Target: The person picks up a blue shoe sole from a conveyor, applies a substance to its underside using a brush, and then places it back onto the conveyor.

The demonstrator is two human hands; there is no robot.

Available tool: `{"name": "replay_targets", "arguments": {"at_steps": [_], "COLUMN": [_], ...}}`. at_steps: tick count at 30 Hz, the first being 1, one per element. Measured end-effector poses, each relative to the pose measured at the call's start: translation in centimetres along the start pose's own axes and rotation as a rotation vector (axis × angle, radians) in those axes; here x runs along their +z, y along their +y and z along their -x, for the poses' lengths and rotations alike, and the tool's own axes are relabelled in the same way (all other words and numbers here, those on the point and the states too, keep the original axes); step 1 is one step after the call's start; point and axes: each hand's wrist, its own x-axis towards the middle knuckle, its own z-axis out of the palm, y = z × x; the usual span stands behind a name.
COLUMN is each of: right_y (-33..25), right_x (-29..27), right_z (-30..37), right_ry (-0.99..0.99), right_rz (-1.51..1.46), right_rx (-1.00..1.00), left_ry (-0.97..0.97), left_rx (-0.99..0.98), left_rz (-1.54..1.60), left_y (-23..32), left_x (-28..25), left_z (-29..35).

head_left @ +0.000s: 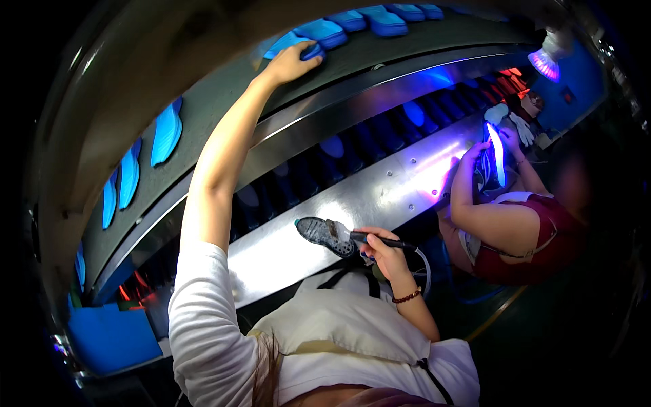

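My left hand (pixel 290 66) reaches far out over a dark conveyor belt (pixel 224 102). Its fingers and thumb close round the near end of a blue shoe sole (pixel 313 52), partly hidden by the hand. Close to my body, my right hand (pixel 385 258) grips a brush (pixel 373 237) with a black handle and a pale head; a clear tube runs from the handle. The brush head overlaps a black outsole (pixel 319 232), which shows its tread upward above the metal ledge (pixel 264 271). Whether the right fingers also touch the outsole is unclear.
More blue soles (pixel 322 32) line the belt's far side, and others (pixel 166 132) lie at left. Dark shoe pieces (pixel 332 146) fill a shelf under the belt. At right a co-worker (pixel 508 224) handles a glowing sole (pixel 496 156) beneath a lamp (pixel 544 64). A blue bin (pixel 115 339) stands lower left.
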Motion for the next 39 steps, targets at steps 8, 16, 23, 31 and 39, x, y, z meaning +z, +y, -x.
{"name": "replay_targets", "arguments": {"at_steps": [8, 16, 23, 31, 39], "right_y": [-0.7, -2.1, -3.1, -1.6, 0.7], "right_x": [2.1, 3.0, 5.8, 11.3, 16.6], "right_z": [0.0, -1.3, 0.0, -1.5, -1.3], "right_ry": [-0.031, 0.06, -0.09, -0.274, -0.309], "right_rz": [0.011, -0.029, -0.052, 0.176, 0.9], "right_rx": [-0.138, -0.192, -0.219, -0.249, -0.903], "left_ry": [0.183, 0.517, 0.06, -0.074, 0.279], "left_rx": [-0.105, -0.648, -0.376, -0.54, -0.848], "left_rz": [-0.211, 1.78, 2.164, 2.277, 2.145], "left_y": [2.9, 7.3, 8.1, 11.8, 12.5], "left_x": [-8.0, -5.5, -1.2, 0.7, 1.8], "left_z": [16.8, 32.0, 40.3, 38.1, 37.7]}}
